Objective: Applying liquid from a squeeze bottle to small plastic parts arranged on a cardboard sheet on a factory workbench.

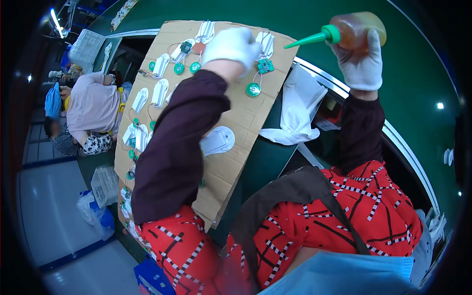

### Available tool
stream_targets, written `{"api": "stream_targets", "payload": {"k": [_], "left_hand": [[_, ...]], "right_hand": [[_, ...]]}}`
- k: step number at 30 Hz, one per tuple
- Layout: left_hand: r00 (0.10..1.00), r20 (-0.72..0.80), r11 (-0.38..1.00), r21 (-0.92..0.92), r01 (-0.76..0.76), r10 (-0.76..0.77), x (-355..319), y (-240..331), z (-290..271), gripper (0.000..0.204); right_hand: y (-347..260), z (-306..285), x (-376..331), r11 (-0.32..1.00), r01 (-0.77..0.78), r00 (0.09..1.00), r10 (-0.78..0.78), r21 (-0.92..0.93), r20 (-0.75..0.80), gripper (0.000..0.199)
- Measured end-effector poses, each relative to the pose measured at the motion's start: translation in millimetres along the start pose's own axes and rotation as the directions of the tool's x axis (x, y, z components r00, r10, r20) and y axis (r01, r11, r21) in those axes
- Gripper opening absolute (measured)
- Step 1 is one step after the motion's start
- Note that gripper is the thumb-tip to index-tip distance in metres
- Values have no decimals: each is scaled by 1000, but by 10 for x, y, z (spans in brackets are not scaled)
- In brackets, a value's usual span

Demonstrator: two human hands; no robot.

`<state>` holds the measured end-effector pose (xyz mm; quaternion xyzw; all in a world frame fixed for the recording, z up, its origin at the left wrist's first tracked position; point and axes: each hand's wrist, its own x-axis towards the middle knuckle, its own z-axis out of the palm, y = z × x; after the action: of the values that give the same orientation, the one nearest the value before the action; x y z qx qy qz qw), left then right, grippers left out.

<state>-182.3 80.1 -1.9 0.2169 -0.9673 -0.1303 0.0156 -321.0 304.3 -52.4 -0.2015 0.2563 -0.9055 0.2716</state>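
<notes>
So the big cardboard sheet [236, 128] runs from top centre down to lower left of the frame, covered in white plastic shells [217, 141] and little green discs [253, 89]. My left hand [231, 46], gloved, rests on its upper end, and I can't tell what that grip is doing. My right hand [363, 61], upper right, has its grip wrapped around an amber squeeze bottle [355, 28], green nozzle pointing left.
</notes>
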Motion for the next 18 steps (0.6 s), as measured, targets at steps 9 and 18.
{"api": "stream_targets", "payload": {"k": [9, 18], "left_hand": [[996, 81, 960, 279, 2, -25, 29, 49, 242, 28], [993, 45, 940, 319, -116, 107, -126, -175, 69, 11]], "right_hand": [[263, -3, -138, 987, 81, 989, -97, -141, -111, 47], [292, -113, -195, 992, 35, 985, -55, -119, -165, 51]]}}
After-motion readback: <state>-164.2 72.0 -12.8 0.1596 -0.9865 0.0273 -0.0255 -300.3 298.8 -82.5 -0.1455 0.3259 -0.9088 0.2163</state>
